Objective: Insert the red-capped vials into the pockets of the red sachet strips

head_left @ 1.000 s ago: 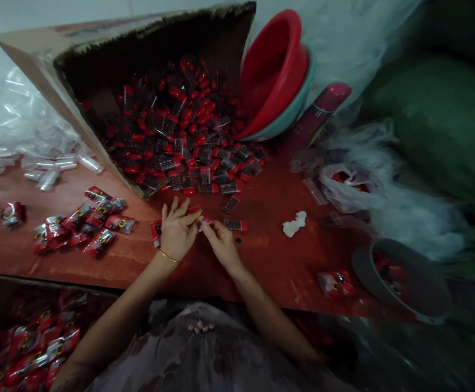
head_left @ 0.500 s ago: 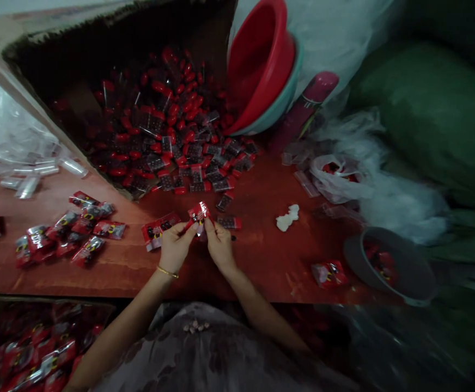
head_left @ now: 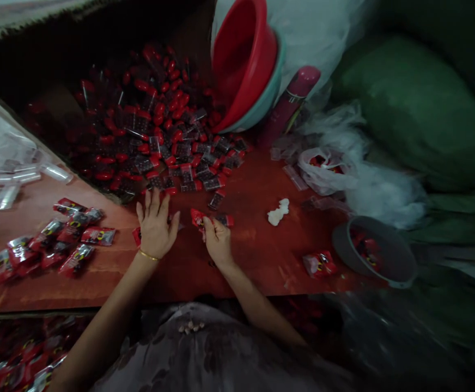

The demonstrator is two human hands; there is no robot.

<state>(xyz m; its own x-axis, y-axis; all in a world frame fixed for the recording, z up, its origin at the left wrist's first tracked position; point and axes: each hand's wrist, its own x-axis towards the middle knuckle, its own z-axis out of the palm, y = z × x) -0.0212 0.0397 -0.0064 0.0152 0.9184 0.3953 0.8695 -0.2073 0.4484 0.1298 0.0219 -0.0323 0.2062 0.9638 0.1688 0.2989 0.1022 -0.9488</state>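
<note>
My left hand (head_left: 154, 226) lies flat, fingers spread, on red packets (head_left: 137, 236) below the spilled box (head_left: 37, 71). My right hand (head_left: 217, 239) pinches one red packet (head_left: 198, 218) beside it.

Red-brown desk (head_left: 254, 256), worn top. On it: tipped cardboard box (head_left: 37, 65) at back w/ red-capped clear tubes (head_left: 180, 158) spilling fwd; pile of red packets (head_left: 53, 245) on left; clear empty tubes (head_left: 12, 182) far left; white crumpled scrap (head_left: 278, 211) mid; single red packet (head_left: 319, 264) right; grey bowl (head_left: 374, 250) at right edge; red basin (head_left: 241, 60) leaning at back.
</note>
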